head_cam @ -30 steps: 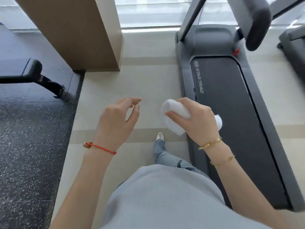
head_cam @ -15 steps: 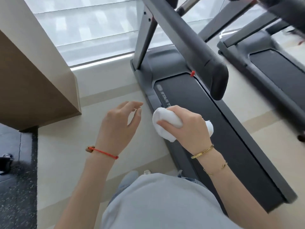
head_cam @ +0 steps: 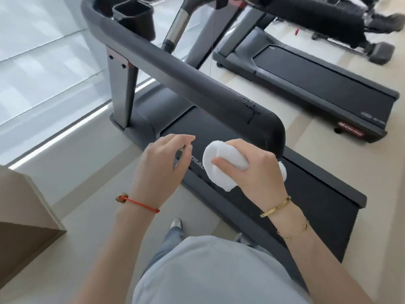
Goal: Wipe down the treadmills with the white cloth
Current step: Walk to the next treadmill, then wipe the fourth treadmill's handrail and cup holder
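Cloth bunched up in right hand, fingers curled round it, held over near treadmill belt, just below end of its dark handrail. Left hand beside it, fingers loosely bent, holding nothing. Cup holder up on console, dark inside, can't tell if anything's in there. Second treadmill off to right, well apart.

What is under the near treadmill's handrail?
Under the handrail lies the treadmill belt. The rail's end, the white cloth and the right hand cover part of it.
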{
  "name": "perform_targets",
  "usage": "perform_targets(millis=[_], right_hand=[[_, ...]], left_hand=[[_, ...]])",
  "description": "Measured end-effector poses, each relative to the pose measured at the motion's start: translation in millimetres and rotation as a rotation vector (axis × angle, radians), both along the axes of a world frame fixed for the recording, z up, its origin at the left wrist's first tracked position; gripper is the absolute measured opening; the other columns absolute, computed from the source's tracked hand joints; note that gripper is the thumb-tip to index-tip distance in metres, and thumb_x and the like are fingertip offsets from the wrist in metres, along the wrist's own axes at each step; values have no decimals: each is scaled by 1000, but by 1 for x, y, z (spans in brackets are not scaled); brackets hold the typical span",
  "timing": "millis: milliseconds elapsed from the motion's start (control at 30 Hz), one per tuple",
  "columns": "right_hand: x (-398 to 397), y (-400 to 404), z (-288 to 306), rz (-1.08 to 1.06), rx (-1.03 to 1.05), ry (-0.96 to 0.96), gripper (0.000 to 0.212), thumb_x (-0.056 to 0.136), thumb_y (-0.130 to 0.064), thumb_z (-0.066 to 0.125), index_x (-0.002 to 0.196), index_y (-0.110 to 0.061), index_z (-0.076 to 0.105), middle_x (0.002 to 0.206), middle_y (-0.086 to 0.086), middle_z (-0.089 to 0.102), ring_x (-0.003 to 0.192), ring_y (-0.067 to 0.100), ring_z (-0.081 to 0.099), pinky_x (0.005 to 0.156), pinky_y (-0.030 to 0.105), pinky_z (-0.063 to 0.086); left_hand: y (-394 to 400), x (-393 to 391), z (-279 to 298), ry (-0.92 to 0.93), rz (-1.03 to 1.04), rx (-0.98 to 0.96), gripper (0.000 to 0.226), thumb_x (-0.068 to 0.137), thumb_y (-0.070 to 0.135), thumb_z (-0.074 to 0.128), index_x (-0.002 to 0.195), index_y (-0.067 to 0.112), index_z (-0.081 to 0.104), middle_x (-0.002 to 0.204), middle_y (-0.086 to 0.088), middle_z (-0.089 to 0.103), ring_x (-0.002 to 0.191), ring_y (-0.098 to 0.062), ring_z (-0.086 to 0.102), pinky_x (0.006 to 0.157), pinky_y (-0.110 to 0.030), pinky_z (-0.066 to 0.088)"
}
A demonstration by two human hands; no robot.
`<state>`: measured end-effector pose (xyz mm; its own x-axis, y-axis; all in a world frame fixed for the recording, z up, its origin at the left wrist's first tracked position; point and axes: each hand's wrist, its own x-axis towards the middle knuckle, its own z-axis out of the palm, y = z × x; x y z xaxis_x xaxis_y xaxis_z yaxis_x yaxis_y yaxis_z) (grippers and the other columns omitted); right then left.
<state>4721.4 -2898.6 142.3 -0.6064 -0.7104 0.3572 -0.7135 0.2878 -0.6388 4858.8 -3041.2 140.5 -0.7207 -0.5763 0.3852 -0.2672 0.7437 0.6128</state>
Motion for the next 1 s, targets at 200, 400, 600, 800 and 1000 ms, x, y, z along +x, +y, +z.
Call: perform_targets(millis=[200, 400, 600, 800, 1000], right_hand=[[-2, -41, 8, -260, -92, -13, 27, 81, -54, 68, 93, -30, 65, 82, -17, 64, 75, 2, 57, 65, 21, 48], [-10, -58, 20, -501, -181, -5, 31, 80, -59, 65, 92, -31, 66, 83, -16, 64, 76, -3, 58, 64, 9, 42], [-44, -59, 54, -633, -194, 184, 46, 83, -60, 60, 89, -15, 67, 70, -3, 63, 61, 14, 50, 58, 30, 44], [-89, -57, 88, -721, -286, 320, 48, 85, -59, 58, 93, -13, 67, 76, -4, 65, 66, 10, 53, 57, 18, 39], [-97, -64, 42, -593, 20, 318, 51, 87, -59, 52, 107, -14, 68, 93, -1, 70, 78, 15, 64, 64, 22, 45]], left_hand=[[-68, -38, 13, -3, -240, -63, 20, 96, 12, 57, 111, 12, 70, 99, 7, 68, 78, -12, 58, 78, -40, 53], [-103, -75, 29, -51, -479, -90, 24, 98, 16, 54, 117, 12, 68, 113, 4, 70, 104, -16, 64, 91, -42, 52], [-120, -117, 40, -23, -569, -105, 23, 97, 14, 56, 116, 11, 69, 112, 2, 70, 105, -19, 64, 92, -44, 50], [-126, -152, 34, -20, -570, -101, 22, 97, 13, 55, 114, 13, 69, 108, 2, 70, 99, -20, 63, 89, -46, 51], [-124, -170, 25, -85, -565, -98, 23, 96, 13, 56, 115, 13, 69, 109, 2, 70, 103, -21, 62, 94, -45, 48]])
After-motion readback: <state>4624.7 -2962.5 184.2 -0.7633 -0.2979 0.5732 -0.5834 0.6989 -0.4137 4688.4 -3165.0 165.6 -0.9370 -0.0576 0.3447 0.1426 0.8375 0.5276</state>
